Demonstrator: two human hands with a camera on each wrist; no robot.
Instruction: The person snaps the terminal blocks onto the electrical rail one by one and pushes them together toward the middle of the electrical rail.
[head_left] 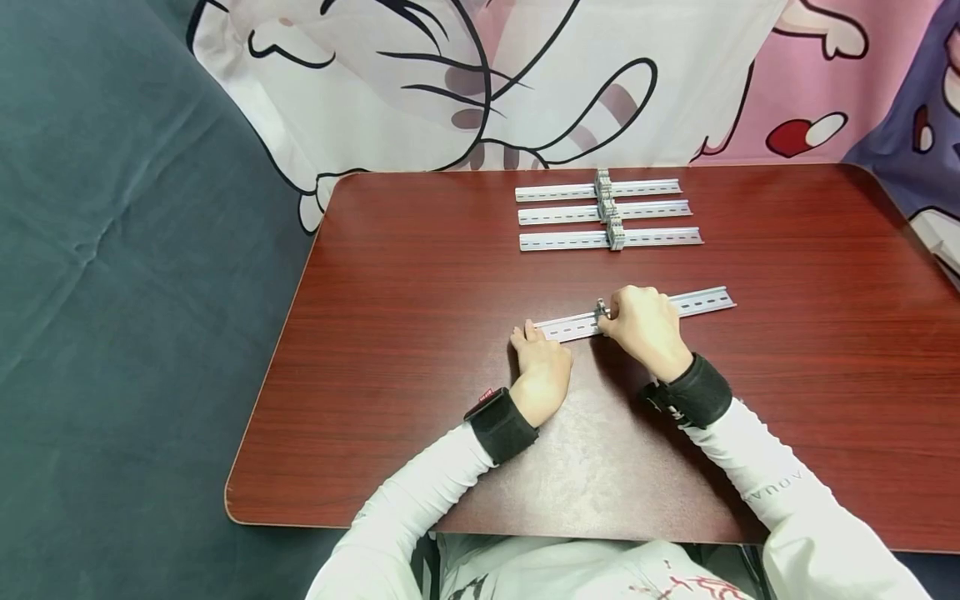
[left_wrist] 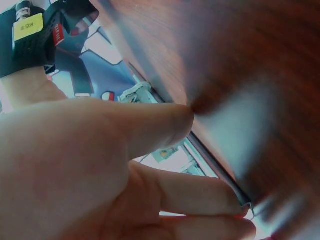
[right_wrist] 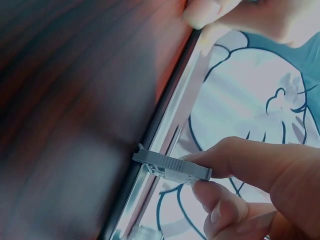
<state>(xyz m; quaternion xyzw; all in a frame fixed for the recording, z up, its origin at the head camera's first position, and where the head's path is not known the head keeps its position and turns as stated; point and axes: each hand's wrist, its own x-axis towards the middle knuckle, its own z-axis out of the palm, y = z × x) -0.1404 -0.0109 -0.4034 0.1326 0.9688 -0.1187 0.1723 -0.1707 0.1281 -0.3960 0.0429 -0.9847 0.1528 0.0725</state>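
A slotted metal DIN rail (head_left: 570,327) lies slightly slanted on the table in front of me. My left hand (head_left: 542,375) grips its left end, thumb on the near side and fingers toward the far side; in the left wrist view the rail (left_wrist: 212,161) runs past the thumb. My right hand (head_left: 647,332) is over the middle of the rail. Between thumb and index finger it pinches a thin grey terminal block (right_wrist: 172,167), whose far end meets the rail. Whether the block is clipped on cannot be told.
Beyond the held rail, three more DIN rails (head_left: 558,241) lie parallel near the back edge. A row of grey blocks (head_left: 606,208) sits across their middles. Printed cloth (head_left: 360,100) hangs behind the wooden table (head_left: 397,350).
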